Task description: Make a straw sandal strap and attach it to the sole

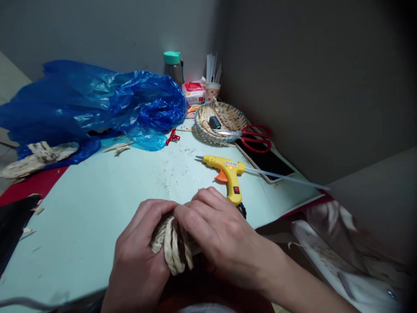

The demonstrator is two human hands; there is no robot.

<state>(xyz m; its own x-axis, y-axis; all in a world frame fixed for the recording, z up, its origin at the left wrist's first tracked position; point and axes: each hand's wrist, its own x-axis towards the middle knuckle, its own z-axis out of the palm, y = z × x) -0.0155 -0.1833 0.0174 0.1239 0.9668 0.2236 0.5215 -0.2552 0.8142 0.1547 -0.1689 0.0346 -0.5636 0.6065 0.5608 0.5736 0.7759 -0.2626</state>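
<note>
Between my two hands, at the table's near edge, is a bundle of pale twisted cord [174,248], looped and bunched together. My left hand [143,243] wraps around its left side, fingers curled. From the right, my right hand [215,221] closes over the top of the bundle, its fingertips hidden behind it. Just beyond the right hand lies a yellow hot glue gun [230,171] with an orange trigger, its nozzle facing left and a long clear glue stick [286,177] sticking out of the back.
Behind sits a woven basket [203,130] holding pale strips, a dark spool and red-handled scissors [257,138]. A tablet [267,163] lies beside it. A blue plastic bag [97,104] covers the back left, with more cord [42,158]. A bottle [172,67] and a cup [213,92] of glue sticks stand behind.
</note>
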